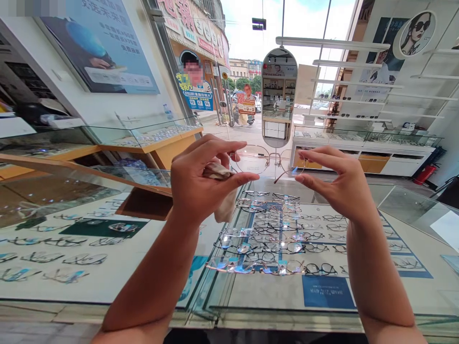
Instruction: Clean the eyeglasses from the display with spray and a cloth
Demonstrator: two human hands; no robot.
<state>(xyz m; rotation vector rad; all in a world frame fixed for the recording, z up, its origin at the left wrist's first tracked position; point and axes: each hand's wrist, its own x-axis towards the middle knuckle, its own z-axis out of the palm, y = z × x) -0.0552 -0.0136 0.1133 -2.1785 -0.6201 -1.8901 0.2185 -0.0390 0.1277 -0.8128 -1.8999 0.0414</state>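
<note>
Thin-rimmed eyeglasses are held up in front of me, above the glass counter. My left hand grips one side of them between thumb and fingers. A beige cloth is tucked in the same hand and hangs below its fingers. With thumb and fingertips, my right hand pinches the other side of the frame. One temple with a brown tip angles down near the right lens. Below the hands, several rows of eyeglasses lie on the glass counter top.
More eyeglasses lie in the left display case, near a dark green mat. A blue card lies toward the counter's front. Beyond stand an oval mirror, wall shelves and a red fire extinguisher.
</note>
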